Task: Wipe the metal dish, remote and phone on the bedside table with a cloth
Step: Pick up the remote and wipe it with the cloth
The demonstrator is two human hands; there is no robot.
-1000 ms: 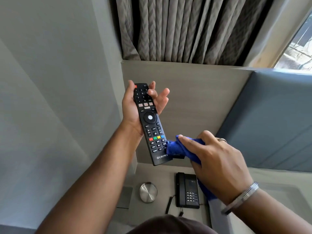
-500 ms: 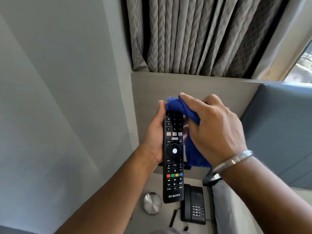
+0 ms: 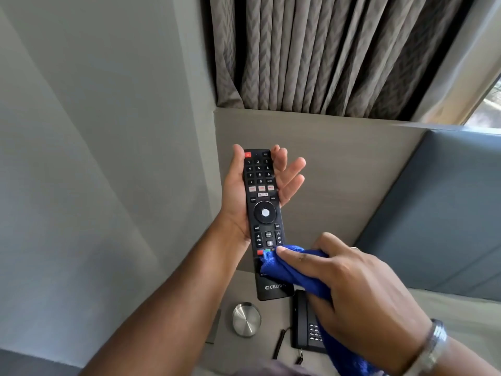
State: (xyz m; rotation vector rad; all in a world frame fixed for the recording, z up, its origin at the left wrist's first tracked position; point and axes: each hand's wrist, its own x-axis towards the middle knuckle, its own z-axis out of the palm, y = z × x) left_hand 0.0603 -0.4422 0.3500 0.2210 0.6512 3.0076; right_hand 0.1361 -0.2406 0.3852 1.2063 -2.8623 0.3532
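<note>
Your left hand (image 3: 238,196) cradles the remote (image 3: 264,213) loosely, fingers spread; your right hand (image 3: 360,289) clutches the cloth (image 3: 287,270) against its lower edge, above the table (image 3: 244,351).

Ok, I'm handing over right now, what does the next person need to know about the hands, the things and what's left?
Left hand: holds the remote upright, buttons facing the camera, fingers spread behind it.
Right hand: grips the blue cloth, pressed on the remote's lower buttons.
Metal dish and black phone sit on the bedside table, below the hands.
Done: remote wipe under way. Whether the dish is wiped can't be told.
Left: finish remote, set it down, wipe phone.
</note>
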